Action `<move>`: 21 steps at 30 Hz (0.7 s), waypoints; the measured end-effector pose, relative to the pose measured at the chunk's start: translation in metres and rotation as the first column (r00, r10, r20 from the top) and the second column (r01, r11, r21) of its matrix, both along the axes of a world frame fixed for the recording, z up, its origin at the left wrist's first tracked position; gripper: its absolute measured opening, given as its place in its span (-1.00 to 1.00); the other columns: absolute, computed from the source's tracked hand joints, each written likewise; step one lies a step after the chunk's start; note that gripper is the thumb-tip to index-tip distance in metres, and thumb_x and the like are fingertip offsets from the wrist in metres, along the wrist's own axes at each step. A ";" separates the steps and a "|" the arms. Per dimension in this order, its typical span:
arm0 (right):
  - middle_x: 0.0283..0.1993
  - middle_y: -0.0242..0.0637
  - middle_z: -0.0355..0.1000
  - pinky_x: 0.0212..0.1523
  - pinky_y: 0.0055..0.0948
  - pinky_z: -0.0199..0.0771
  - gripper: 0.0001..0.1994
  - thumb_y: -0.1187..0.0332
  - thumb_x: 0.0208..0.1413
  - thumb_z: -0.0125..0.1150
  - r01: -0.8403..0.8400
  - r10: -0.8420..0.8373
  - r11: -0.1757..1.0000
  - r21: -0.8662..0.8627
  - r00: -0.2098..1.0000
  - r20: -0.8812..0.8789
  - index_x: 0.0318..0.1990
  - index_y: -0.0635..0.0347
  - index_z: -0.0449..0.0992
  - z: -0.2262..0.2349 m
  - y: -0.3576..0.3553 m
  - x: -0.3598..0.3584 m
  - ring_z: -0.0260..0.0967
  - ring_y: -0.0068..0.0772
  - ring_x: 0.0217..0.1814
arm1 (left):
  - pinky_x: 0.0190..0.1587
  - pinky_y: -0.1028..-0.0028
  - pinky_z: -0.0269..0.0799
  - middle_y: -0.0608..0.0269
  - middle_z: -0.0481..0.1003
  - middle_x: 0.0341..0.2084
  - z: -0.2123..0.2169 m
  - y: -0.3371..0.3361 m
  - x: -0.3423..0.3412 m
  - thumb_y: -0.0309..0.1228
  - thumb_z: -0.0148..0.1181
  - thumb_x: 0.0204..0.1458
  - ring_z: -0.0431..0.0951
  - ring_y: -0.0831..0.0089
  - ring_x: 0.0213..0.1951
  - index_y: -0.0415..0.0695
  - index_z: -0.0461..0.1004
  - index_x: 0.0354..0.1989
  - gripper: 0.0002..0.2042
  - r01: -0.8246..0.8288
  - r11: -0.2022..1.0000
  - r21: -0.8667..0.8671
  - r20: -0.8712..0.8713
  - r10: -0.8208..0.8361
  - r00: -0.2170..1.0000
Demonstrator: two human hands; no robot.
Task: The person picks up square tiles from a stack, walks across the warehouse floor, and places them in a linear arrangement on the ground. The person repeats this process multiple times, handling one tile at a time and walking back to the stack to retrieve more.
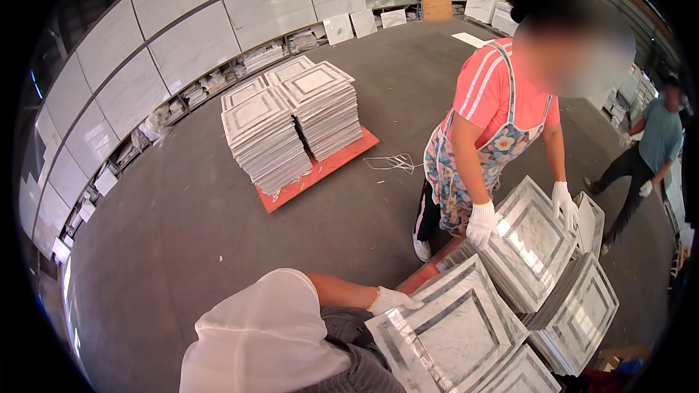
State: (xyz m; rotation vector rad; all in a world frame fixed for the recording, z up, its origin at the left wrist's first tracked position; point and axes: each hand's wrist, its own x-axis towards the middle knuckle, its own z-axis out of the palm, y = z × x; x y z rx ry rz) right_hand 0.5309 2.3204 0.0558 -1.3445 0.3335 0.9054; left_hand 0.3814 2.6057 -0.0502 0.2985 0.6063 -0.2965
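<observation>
Square white-and-grey marble tiles (437, 335) lie stacked beneath co-workers' white-gloved hands (481, 225), apparently unfinished work, while far stacks (331, 120) on a flat orange pallet (338, 158) look done; I cannot tell my out-of-view fingers' state.

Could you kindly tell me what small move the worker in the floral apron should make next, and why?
The worker might best check that the glossy tile sits flush before letting go: the gloved right hand and left hand are at its edges, and this view leaves its alignment with the tiles underneath unclear.
</observation>
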 end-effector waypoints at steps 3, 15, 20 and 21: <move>-0.03 -0.24 0.44 -0.02 -0.39 0.43 -0.66 0.34 0.19 0.11 -0.001 0.001 1.000 -0.010 1.000 0.010 0.10 0.22 0.39 0.000 -0.006 0.004 0.39 -0.37 -0.03 | -0.03 0.23 0.43 0.21 0.55 -0.14 -0.007 -0.001 -0.002 -0.14 0.17 0.13 0.54 0.36 -0.13 -0.09 0.48 -0.02 -0.65 -0.009 1.000 0.008 0.010 0.009 1.000; 0.00 -0.24 0.44 0.03 -0.41 0.42 -0.64 0.36 0.17 0.14 0.066 -0.064 0.998 -0.015 0.996 0.066 0.10 0.28 0.40 -0.011 -0.050 0.030 0.39 -0.37 0.01 | -0.04 0.27 0.43 0.16 0.56 -0.14 -0.007 -0.004 -0.003 -0.11 0.16 0.12 0.55 0.34 -0.15 -0.13 0.45 0.04 -0.59 0.027 0.999 0.034 0.043 -0.028 0.999; 0.02 -0.23 0.45 0.06 -0.42 0.41 -0.64 0.37 0.17 0.15 0.052 -0.058 0.995 0.086 0.996 0.065 0.10 0.30 0.40 -0.054 -0.087 0.070 0.39 -0.38 0.03 | 0.14 0.20 0.35 0.03 0.46 0.01 0.018 -0.001 -0.010 -0.16 0.08 0.18 0.48 0.20 0.01 -0.23 0.34 0.13 -0.54 0.031 0.999 0.039 -0.046 -0.030 0.999; 0.02 -0.23 0.45 0.06 -0.42 0.41 -0.64 0.37 0.17 0.15 0.046 -0.050 0.994 0.103 0.998 0.041 0.10 0.31 0.40 -0.059 -0.093 0.075 0.39 -0.38 0.03 | 0.17 0.18 0.32 0.02 0.44 0.04 0.011 -0.002 -0.007 -0.18 0.05 0.20 0.47 0.17 0.05 -0.23 0.32 0.15 -0.55 0.007 0.999 0.034 -0.049 -0.005 0.999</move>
